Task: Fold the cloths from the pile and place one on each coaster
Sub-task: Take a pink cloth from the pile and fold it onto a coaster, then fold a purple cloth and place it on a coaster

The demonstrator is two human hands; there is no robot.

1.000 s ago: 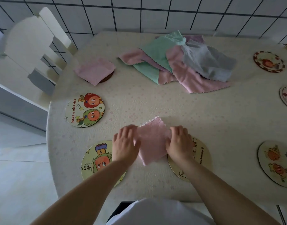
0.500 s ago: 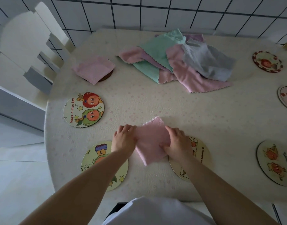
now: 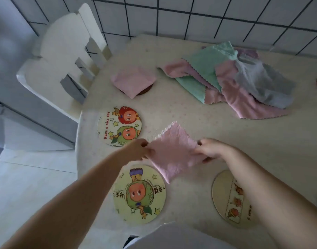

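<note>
Tabletop runs under both hands and off every edge of the view; pale speckled cover, tiled wall behind it. White chair sits well out past the left hand, pushed against the table's edge.

Cloth pile lies far ahead of the right hand: pink, mint and grey cloths, unfolded and overlapping. How many are in there, can't tell, layers hide each other.

Coasters next. Green-character coaster is just below the left hand, bare. "Have a nice day" coaster is just beyond the left hand, bare too. Strip-print coaster sits under the right forearm, partly hidden by it. Two more are clipped at the right edge, prints unreadable.

Folded pink cloth on coaster lies well ahead of the left hand. Only a brown sliver of that coaster shows, so one slot looks done.

Pink cloth in hand is stretched between the two hands as a folded square, one corner hanging toward the green-character coaster. Likely held at opposite edges to keep the fold flat for set-down.

Left hand pinches its left edge, right hand grips its right edge. Both fingertips are blurred, exact grip hard to read.
</note>
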